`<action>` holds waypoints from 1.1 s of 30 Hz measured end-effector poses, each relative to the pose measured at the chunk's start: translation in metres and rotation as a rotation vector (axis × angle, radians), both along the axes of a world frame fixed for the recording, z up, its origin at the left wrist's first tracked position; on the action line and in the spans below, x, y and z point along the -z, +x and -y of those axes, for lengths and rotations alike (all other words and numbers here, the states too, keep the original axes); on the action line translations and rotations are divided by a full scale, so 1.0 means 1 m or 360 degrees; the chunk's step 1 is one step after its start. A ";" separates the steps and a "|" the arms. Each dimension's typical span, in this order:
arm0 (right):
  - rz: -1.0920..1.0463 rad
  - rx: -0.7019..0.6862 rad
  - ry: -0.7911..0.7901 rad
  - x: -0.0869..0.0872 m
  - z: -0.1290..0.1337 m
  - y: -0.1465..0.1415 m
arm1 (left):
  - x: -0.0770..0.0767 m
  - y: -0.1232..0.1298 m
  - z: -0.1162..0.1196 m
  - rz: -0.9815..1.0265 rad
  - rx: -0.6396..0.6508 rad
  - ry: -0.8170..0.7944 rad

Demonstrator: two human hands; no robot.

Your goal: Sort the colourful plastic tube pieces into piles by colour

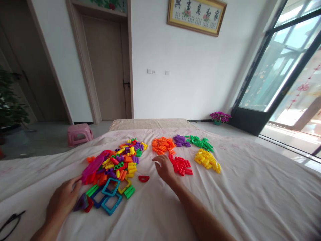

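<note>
Fingers of the left hand (pixel 61 200) pinch the near end of a curved magenta plastic piece (pixel 94 165), tilted against a mixed heap of multicoloured plastic tubes (pixel 120 164). The right hand (pixel 164 167), loosely spread and apparently empty, is just beside short red plastic tubes (pixel 182 166).

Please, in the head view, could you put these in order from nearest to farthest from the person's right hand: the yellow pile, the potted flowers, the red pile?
1. Red pile, immediately to the right of the right hand.
2. Yellow pile, farther right on the cloth.
3. Potted flowers, beyond the cloth, near the glass door.
</note>
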State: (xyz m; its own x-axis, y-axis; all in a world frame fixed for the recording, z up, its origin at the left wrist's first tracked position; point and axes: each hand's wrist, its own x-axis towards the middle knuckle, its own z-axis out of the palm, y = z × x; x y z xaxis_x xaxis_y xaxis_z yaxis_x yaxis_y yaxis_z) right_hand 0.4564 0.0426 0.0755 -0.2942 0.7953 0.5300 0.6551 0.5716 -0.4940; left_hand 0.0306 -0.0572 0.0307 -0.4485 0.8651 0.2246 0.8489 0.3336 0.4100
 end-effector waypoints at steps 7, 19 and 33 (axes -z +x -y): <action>0.0337 -0.0236 -0.0169 -0.007 0.027 -0.077 | 0.003 -0.001 0.001 0.0138 0.0032 0.0078; 0.0239 -0.0152 -0.0271 0.011 0.014 -0.089 | 0.005 -0.001 0.000 0.0100 0.0039 0.0119; 0.0023 0.0092 -0.0165 0.014 0.007 -0.066 | 0.001 0.002 0.001 0.0068 0.0017 0.0088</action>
State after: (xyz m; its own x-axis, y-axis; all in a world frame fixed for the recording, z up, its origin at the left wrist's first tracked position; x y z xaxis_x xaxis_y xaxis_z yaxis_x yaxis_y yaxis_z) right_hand 0.3901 0.0357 0.0616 -0.2536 0.8613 0.4402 0.6930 0.4793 -0.5386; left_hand 0.0329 -0.0584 0.0299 -0.4494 0.8568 0.2528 0.8336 0.3003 0.4637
